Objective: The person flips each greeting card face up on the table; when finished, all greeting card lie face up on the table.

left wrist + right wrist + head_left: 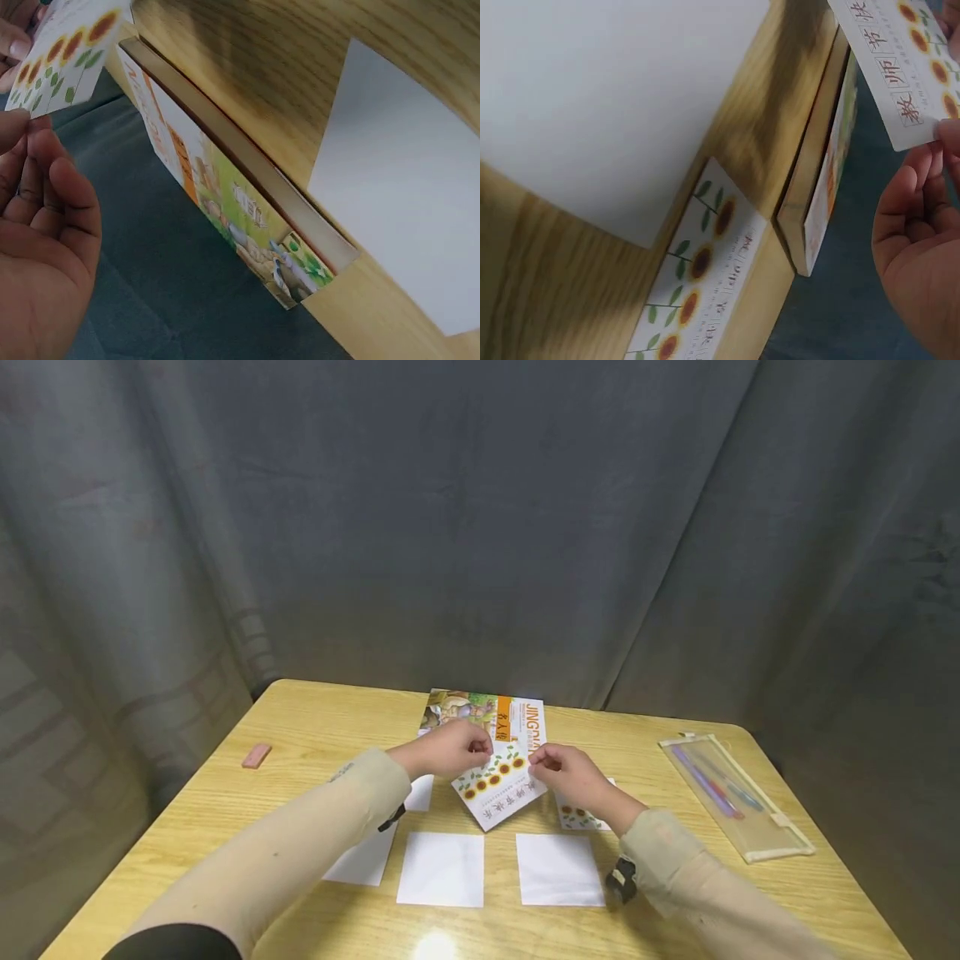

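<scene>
A white card with a row of sunflowers and handwritten characters [504, 797] is held up over the near side of a thick book [536, 714], tilted in the head view. My left hand [452, 750] pinches one edge between thumb and fingers, as the left wrist view shows with the sunflowers [71, 49] in sight. At another edge, my right hand [573, 778] pinches the same card [889, 71]. Beneath the right forearm, a second sunflower card [697, 274] lies on the table, partly covered in the head view.
Several blank white cards lie nearer, including one at centre [441, 870] and one right of it [560, 870]; the left sleeve partly hides others. A mesh pencil pouch with pens [776, 839] lies right, a pink eraser [257, 756] left. Behind the wooden table [337, 710] hangs a grey curtain [450, 527].
</scene>
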`<state>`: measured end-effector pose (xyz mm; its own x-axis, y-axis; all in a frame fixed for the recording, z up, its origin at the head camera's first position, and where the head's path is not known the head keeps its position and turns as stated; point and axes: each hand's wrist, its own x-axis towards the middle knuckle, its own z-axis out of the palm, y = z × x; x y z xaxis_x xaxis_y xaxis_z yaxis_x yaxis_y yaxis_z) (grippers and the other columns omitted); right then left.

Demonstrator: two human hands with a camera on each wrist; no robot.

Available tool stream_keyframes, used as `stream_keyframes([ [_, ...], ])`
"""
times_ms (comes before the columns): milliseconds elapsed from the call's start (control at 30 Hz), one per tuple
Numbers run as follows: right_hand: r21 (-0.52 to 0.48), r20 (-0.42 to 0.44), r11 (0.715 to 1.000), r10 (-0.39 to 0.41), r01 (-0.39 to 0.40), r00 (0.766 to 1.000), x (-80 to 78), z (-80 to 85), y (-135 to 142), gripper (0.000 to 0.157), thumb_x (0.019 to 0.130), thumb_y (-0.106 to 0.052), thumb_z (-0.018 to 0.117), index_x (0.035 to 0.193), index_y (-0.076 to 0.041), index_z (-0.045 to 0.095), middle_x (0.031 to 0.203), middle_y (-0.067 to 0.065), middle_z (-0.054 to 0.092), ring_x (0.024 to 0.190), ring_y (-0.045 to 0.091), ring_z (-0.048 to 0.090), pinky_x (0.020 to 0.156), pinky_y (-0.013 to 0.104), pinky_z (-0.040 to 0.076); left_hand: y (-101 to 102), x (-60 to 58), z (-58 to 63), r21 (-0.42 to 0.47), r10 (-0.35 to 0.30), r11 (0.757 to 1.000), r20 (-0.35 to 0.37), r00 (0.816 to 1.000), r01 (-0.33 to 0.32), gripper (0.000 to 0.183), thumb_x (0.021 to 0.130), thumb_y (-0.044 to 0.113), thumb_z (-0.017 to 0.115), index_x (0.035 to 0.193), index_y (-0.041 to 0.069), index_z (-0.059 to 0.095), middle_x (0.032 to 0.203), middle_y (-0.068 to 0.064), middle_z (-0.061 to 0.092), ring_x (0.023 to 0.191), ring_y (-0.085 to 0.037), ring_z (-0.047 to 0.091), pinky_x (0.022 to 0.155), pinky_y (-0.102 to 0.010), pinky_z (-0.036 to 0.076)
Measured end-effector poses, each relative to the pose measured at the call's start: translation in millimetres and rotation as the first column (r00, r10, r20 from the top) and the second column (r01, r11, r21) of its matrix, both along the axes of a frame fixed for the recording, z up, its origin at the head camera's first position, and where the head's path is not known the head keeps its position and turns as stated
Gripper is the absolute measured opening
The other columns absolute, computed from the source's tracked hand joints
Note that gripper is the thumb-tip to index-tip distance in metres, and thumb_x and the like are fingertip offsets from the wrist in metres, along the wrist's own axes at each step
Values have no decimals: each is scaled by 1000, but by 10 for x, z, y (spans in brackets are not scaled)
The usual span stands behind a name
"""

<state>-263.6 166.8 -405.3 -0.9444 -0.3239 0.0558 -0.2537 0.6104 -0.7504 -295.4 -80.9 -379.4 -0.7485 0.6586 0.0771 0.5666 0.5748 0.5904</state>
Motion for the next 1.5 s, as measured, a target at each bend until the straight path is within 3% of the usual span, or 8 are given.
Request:
stream_keyframes([
  [233,-5,22,999,-32,32,999,-30,21,-11,13,100,-9,65,109,-1,69,95,3,66,90,18,58,79,34,50,-36,18,0,12,25,1000,51,998,-26,11,102,5,58,92,7,63,75,3,57,65,-8,48,64,-24,44],
  [400,-232,188,965,-82,126,979,-5,-24,27,33,101,-13,64,127,6,56,105,10,63,100,32,61,90,42,51,-77,10,-25,197,116,970,151,982,-145,13,105,5,52,93,3,55,80,-9,62,71,-18,60,65,-28,50],
  [667,-663,402,678,-36,318,915,66,-156,-133,18,104,-1,56,119,10,55,104,11,69,97,15,70,90,26,57,-1,29,-76,534,169,746,426,889,-398,7,102,-4,52,95,-3,55,84,-13,68,79,-16,69,85,-43,60],
  [767,-726,403,583,-70,366,912,76,-142,-193,6,104,0,55,107,5,58,94,7,68,88,12,70,83,24,58,44,61,-109,557,137,723,464,875,-408,4,101,-4,52,99,-6,55,85,-12,69,77,-12,68,81,-36,60],
  [867,-735,403,551,-113,395,908,80,-123,-206,5,105,0,54,101,0,58,90,5,66,82,11,70,78,22,58,71,105,-142,553,122,724,486,866,-412,10,100,-4,52,107,-9,57,89,-14,70,79,-13,68,80,-33,60],
  [967,-703,395,589,-142,399,907,73,-116,-177,5,104,2,53,102,1,57,88,5,65,80,11,68,75,20,57,80,134,-175,541,156,723,478,864,-430,22,99,-1,55,119,-12,55,100,-19,68,85,-18,68,84,-37,60],
  [1233,-447,328,842,-159,301,931,68,-129,-26,10,101,0,56,107,8,57,87,8,66,81,15,65,71,24,56,14,246,-163,393,337,786,375,864,-477,41,102,6,58,140,-7,53,122,-18,58,108,-30,59,90,-42,53],
  [1500,-262,370,903,-234,342,899,100,-218,35,16,100,-2,59,112,9,61,93,13,68,80,15,67,71,26,59,7,370,-251,206,274,897,436,857,-391,28,104,8,53,119,-15,60,120,-24,61,104,-29,63,94,-45,53],
])
